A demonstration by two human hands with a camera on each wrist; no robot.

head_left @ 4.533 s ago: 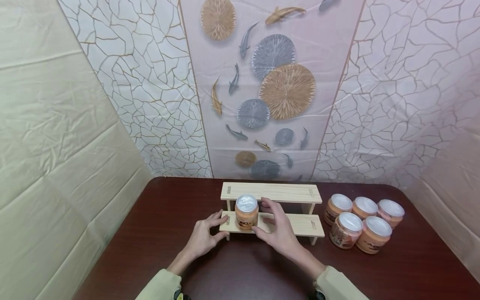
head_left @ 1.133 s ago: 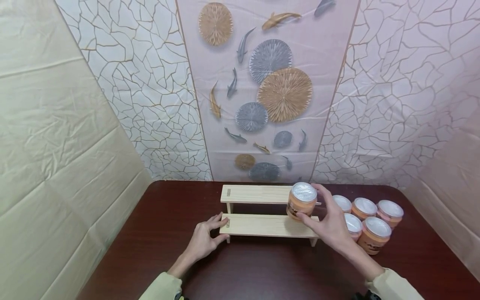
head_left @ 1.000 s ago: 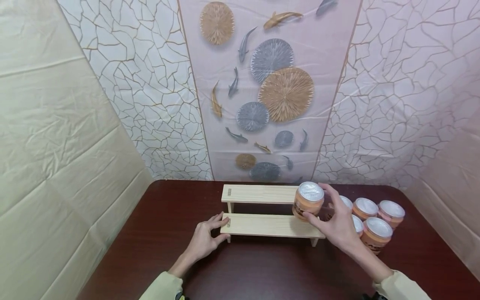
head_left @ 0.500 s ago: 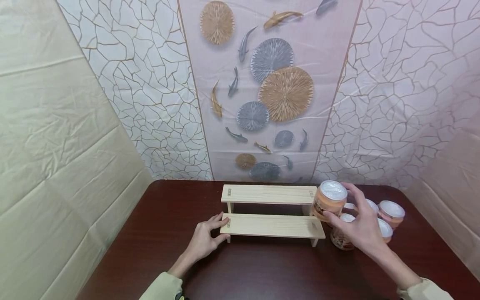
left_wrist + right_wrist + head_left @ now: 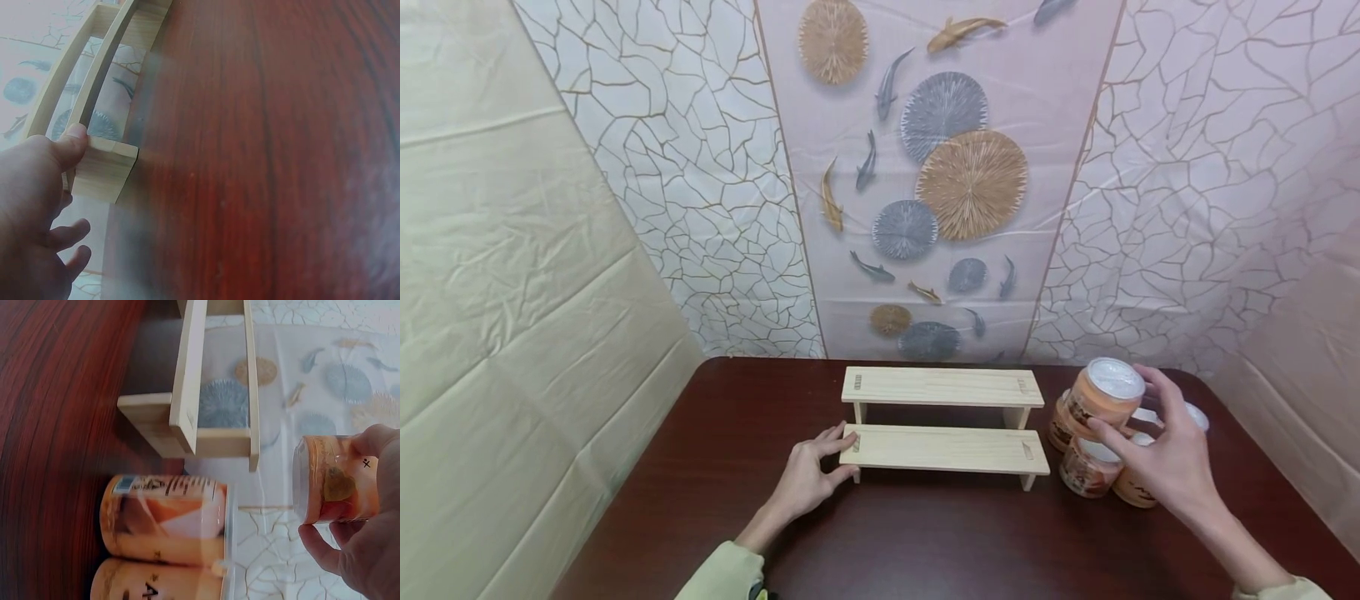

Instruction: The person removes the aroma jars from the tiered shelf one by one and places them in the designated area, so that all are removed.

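Observation:
A jar [image 5: 1103, 398] with an orange label and a silvery lid is in my right hand [image 5: 1176, 454], held between thumb and fingers above the other jars. The right wrist view shows the held jar [image 5: 334, 480] off the table, away from the rack. My left hand [image 5: 805, 475] pinches the left end of the lower board of a two-tier wooden rack [image 5: 940, 447]. In the left wrist view, the thumb of my left hand [image 5: 37, 187] lies against the front edge of that board. Neither board of the rack carries a jar.
Several similar jars [image 5: 1088, 471] stand in a group right of the rack, partly hidden by my right hand and the held jar. The dark red-brown table [image 5: 910, 542] ends at a patterned cloth backdrop [image 5: 925, 275], with plain cloth at the sides.
My right hand has lifted the jar off the lower board and carried it right, over the jar group. The left hand has stayed at the rack's left end.

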